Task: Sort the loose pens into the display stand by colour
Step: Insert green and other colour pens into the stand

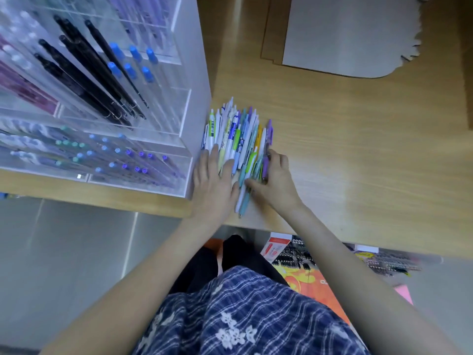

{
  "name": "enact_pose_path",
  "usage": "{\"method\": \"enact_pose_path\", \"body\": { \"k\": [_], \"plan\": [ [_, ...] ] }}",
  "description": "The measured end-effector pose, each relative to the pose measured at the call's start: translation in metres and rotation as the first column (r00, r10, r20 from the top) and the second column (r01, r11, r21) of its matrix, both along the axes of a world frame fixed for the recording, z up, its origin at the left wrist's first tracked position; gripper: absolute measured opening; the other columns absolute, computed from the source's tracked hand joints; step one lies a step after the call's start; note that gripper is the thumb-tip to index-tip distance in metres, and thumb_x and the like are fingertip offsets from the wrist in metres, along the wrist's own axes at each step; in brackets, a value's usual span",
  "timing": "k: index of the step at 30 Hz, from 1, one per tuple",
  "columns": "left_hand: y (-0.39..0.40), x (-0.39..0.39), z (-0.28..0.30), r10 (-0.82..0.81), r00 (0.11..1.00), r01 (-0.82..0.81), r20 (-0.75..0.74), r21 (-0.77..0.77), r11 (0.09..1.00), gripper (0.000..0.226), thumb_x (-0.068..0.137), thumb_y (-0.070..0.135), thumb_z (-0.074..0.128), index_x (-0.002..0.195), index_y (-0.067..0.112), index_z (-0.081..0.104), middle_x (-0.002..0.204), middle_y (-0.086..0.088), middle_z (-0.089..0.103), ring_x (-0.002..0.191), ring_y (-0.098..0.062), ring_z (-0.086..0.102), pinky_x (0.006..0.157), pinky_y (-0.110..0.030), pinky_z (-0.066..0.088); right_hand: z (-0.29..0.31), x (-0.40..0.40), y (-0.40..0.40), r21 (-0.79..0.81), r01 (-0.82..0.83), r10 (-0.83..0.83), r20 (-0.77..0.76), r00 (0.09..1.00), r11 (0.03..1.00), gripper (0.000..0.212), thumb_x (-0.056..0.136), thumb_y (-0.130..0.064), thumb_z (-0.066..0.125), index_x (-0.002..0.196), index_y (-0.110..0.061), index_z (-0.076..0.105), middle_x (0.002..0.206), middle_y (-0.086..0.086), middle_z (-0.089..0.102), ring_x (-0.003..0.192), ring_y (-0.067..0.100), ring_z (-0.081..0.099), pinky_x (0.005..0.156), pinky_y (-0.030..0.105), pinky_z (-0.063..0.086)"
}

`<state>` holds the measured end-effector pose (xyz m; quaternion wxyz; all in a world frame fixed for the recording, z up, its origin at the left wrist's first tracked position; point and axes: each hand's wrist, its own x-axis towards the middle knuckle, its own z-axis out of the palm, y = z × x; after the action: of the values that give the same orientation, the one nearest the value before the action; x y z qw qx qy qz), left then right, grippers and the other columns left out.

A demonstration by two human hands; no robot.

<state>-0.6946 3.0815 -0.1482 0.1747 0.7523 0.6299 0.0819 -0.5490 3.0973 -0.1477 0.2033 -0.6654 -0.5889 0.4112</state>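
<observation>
Wooden surface (332, 155) held loose pens (240, 139) (beside display stand (194, 103)); left hand (212, 180) flat on them, grip released; right hand (275, 175) grasping purple pen (266, 162).

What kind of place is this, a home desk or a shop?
Probably a stationery shop: a clear acrylic display stand holds pens grouped by colour, a heap of loose pens lies on the wooden counter, and packaged binder clips sit below.

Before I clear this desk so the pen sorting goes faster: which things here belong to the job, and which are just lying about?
Belongs to the job:
- loose pens in a pile, under both hands
- clear display stand, compartments partly filled
- left hand, flat on the pile
- right hand, fingers on a purple pen

Just lying about:
- grey mat
- red-and-white box below the desk
</observation>
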Motion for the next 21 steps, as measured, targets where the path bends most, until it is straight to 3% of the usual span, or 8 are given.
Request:
{"method": "enact_pose_path", "body": {
  "k": [2,5,7,10,13,16,21],
  "plan": [
    [-0.004,0.001,0.000,-0.033,0.999,0.034,-0.025,0.036,0.999,0.035,0.077,0.017,0.058,0.109,0.002,0.061,0.131,-0.026,0.048,0.119,-0.046,0.048,0.090,-0.057,0.045,-0.005,-0.009,-0.003,0.012,0.045,-0.046,0.058,0.997,0.999,0.090,0.069,-0.014,0.078,0.142,-0.006,0.025,0.127,0.013,0.033,0.120,0.022,0.033,0.097,0.028,0.037],
    [-0.008,-0.004,-0.002,-0.024,1.000,0.024,0.002,0.036,0.999,0.042,0.077,0.021,0.037,0.107,0.008,0.063,0.124,-0.019,0.056,0.117,-0.036,0.052,0.088,-0.047,0.046,-0.009,-0.020,-0.003,0.034,0.088,-0.092,0.147,0.985,0.996,0.089,0.069,-0.018,0.075,0.141,-0.004,0.025,0.127,0.014,0.032,0.116,0.029,0.038,0.085,0.038,0.046],
    [-0.007,-0.010,-0.005,-0.044,0.999,0.043,0.015,0.069,0.997,0.041,0.072,0.015,0.040,0.106,0.011,0.062,0.121,-0.016,0.057,0.116,-0.029,0.046,0.089,-0.040,0.044,-0.010,-0.024,-0.005,0.041,0.093,-0.099,0.184,0.978,0.995,0.082,0.072,-0.016,0.071,0.139,-0.003,0.027,0.128,0.015,0.031,0.113,0.032,0.042,0.078,0.038,0.047],
    [-0.003,-0.013,-0.008,-0.017,0.997,0.012,0.071,0.076,0.997,0.032,0.070,0.003,0.057,0.102,0.006,0.062,0.119,-0.021,0.055,0.114,-0.030,0.041,0.092,-0.043,0.042,-0.012,-0.016,-0.015,0.081,0.031,-0.054,0.295,0.954,0.996,0.068,0.078,-0.010,0.061,0.139,-0.006,0.030,0.130,0.014,0.033,0.108,0.033,0.047,0.068,0.036,0.044],
    [0.005,0.000,-0.001,0.092,0.994,-0.092,0.060,0.005,0.996,0.045,0.083,0.010,0.060,0.126,0.001,0.049,0.139,-0.030,0.033,0.130,-0.045,0.030,0.107,-0.049,0.028,-0.013,0.005,-0.022,0.114,-0.084,0.036,0.377,0.926,0.990,0.063,0.085,-0.012,0.058,0.142,-0.011,0.031,0.129,0.013,0.036,0.098,0.031,0.053,0.060,0.030,0.037],
    [0.025,0.018,0.009,0.283,0.956,-0.263,0.075,-0.204,0.943,0.062,0.095,0.031,0.046,0.146,0.010,0.018,0.153,-0.025,0.000,0.141,-0.036,0.005,0.113,-0.044,0.011,-0.012,0.021,-0.021,0.134,-0.096,0.055,0.282,0.958,0.986,0.062,0.088,-0.015,0.058,0.143,-0.011,0.031,0.126,0.014,0.039,0.096,0.031,0.054,0.064,0.033,0.041],
    [0.041,0.029,0.008,0.329,0.943,-0.332,-0.048,-0.195,0.923,0.063,0.091,0.037,0.050,0.144,0.017,0.022,0.149,-0.021,0.013,0.131,-0.036,0.020,0.104,-0.047,0.025,-0.010,0.037,-0.009,0.118,0.126,-0.139,0.117,0.983,0.985,0.066,0.088,-0.016,0.063,0.143,-0.006,0.029,0.128,0.015,0.045,0.106,0.027,0.051,0.078,0.021,0.035]
  ]
}}
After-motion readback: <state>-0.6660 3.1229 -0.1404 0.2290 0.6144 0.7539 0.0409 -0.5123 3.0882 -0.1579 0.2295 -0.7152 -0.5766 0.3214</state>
